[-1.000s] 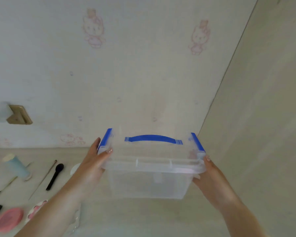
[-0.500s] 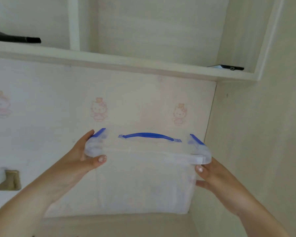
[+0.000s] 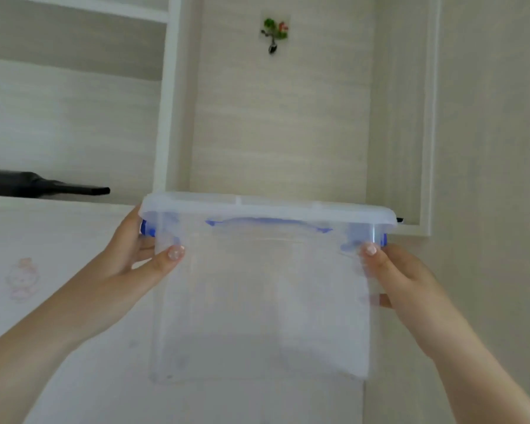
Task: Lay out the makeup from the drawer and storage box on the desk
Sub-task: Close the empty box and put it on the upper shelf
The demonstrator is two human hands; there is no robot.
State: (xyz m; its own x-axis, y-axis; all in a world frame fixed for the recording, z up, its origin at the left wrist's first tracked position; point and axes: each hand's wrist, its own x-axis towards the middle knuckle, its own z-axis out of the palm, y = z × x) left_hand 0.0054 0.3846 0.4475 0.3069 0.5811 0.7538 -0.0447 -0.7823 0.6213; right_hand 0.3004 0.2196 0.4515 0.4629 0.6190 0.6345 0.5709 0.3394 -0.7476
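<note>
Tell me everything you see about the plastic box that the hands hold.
The box is clear plastic and looks empty. A cloudy white lid is on it, with a blue handle seen through the wall and blue latches at both ends. It is held upright and about level in the air, before an open shelf. The left hand grips its left end and the right hand its right end, thumbs on the front wall. Nothing else touches it.

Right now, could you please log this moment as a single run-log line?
phase: lifting | left hand: holding storage box | right hand: holding storage box | lid: on | contents: none visible | level: shelf
</note>
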